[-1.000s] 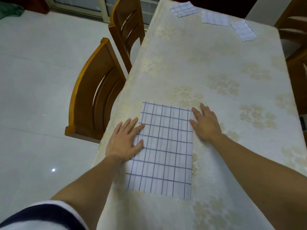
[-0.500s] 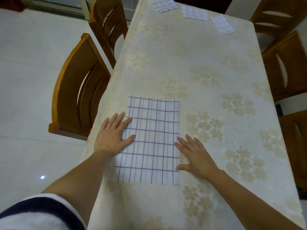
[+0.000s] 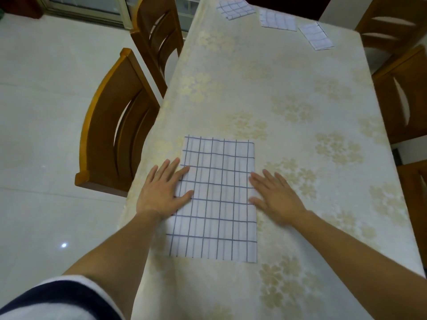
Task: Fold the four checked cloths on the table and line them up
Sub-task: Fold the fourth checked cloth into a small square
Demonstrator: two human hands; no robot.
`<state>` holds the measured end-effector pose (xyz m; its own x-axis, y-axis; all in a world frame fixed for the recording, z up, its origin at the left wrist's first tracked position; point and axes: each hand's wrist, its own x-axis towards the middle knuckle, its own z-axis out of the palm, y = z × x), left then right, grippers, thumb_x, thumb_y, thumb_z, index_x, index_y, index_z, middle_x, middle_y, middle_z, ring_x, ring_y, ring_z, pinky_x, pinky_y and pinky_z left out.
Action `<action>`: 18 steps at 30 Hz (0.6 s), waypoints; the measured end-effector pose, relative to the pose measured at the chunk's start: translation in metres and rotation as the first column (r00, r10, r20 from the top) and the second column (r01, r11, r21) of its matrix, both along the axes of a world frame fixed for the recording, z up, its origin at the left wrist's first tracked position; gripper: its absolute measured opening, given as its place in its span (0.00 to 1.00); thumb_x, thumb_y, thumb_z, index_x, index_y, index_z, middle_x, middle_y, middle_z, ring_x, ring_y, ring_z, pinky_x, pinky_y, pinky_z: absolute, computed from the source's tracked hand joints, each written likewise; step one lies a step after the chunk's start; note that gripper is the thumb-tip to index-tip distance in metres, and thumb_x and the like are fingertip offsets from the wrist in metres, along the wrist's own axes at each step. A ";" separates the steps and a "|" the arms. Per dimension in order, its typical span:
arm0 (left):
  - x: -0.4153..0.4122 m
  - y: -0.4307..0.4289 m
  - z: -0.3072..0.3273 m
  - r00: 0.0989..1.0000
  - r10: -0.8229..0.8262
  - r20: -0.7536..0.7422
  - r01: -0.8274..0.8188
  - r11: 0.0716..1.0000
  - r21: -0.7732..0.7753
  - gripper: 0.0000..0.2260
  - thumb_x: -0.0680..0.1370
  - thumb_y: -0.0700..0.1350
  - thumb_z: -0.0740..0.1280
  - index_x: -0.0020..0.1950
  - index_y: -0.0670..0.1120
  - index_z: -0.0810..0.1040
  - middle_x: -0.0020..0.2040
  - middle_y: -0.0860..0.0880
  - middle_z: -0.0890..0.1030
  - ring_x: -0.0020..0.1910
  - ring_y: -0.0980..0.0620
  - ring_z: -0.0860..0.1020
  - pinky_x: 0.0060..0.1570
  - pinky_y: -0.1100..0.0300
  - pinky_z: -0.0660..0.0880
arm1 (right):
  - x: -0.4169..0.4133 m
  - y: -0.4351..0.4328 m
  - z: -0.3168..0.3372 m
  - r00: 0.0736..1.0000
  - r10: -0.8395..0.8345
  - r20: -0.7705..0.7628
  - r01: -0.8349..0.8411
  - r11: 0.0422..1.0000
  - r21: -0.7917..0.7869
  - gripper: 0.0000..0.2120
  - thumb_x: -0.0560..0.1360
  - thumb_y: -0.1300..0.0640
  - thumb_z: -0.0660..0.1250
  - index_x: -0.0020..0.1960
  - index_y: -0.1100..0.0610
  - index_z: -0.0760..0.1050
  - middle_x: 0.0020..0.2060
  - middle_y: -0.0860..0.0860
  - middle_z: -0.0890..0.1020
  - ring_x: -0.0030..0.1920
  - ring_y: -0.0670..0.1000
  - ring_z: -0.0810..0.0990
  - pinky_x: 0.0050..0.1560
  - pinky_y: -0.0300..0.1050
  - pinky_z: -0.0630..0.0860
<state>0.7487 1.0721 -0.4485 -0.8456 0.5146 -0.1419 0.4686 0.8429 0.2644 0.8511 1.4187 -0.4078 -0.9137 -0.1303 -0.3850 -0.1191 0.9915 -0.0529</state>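
Observation:
A white cloth with a dark checked grid (image 3: 217, 199) lies flat as a long rectangle near the table's left edge. My left hand (image 3: 161, 190) presses flat on its left edge, fingers spread. My right hand (image 3: 275, 197) rests flat at its right edge, fingers apart, holding nothing. Three smaller folded checked cloths sit at the far end of the table: one at the left (image 3: 234, 8), one in the middle (image 3: 277, 20), one at the right (image 3: 316, 36).
The table (image 3: 288, 93) wears a cream cloth with pale gold flowers. Two wooden chairs (image 3: 115, 125) stand along its left side and more chairs (image 3: 402, 93) along the right. Pale tiled floor lies to the left.
My right hand first slid toward me along the cloth's right edge, then moved back up to the edge's middle. My left hand stayed on the left edge.

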 end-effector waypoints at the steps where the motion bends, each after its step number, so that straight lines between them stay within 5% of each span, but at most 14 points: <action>1: -0.001 0.000 0.001 1.000 -0.004 0.001 0.004 1.000 0.001 0.34 0.79 0.72 0.47 0.82 0.61 0.48 0.84 0.56 0.43 0.81 0.54 0.38 0.81 0.47 0.43 | -0.018 0.004 -0.001 1.000 -0.023 -0.010 0.023 0.999 0.034 0.34 0.80 0.32 0.37 0.81 0.47 0.43 0.79 0.42 0.45 0.79 0.47 0.39 0.78 0.50 0.38; 10: -0.004 -0.002 0.001 1.000 -0.002 0.016 0.002 1.000 0.003 0.33 0.79 0.72 0.50 0.82 0.62 0.52 0.84 0.56 0.45 0.82 0.55 0.39 0.81 0.48 0.42 | -0.130 0.025 -0.007 0.969 -0.246 0.010 0.241 0.956 0.168 0.31 0.82 0.37 0.42 0.81 0.49 0.44 0.80 0.48 0.44 0.79 0.56 0.42 0.78 0.57 0.44; 12: -0.004 -0.003 0.001 1.000 -0.002 0.018 0.002 1.000 0.001 0.33 0.79 0.72 0.51 0.82 0.62 0.52 0.84 0.56 0.45 0.82 0.55 0.39 0.80 0.49 0.41 | -0.127 0.020 -0.008 0.949 -0.316 -0.012 0.316 0.944 0.096 0.31 0.82 0.37 0.45 0.81 0.48 0.46 0.80 0.50 0.45 0.79 0.57 0.45 0.78 0.57 0.47; 16: -0.005 -0.002 0.002 1.000 -0.003 0.029 0.004 1.000 -0.024 0.34 0.79 0.73 0.49 0.82 0.62 0.50 0.84 0.56 0.43 0.81 0.55 0.37 0.80 0.50 0.40 | -0.067 -0.011 -0.003 0.693 -0.706 -0.148 0.645 0.698 -0.312 0.31 0.78 0.38 0.59 0.73 0.57 0.65 0.69 0.58 0.68 0.66 0.60 0.72 0.63 0.55 0.72; 18: -0.006 -0.002 0.002 1.000 0.006 0.026 -0.006 1.000 -0.015 0.34 0.79 0.73 0.49 0.82 0.62 0.50 0.84 0.56 0.44 0.81 0.55 0.38 0.80 0.50 0.40 | -0.018 -0.038 -0.002 0.604 -0.793 -0.083 0.722 0.588 -0.365 0.28 0.76 0.36 0.61 0.65 0.56 0.69 0.61 0.54 0.73 0.55 0.57 0.78 0.52 0.52 0.77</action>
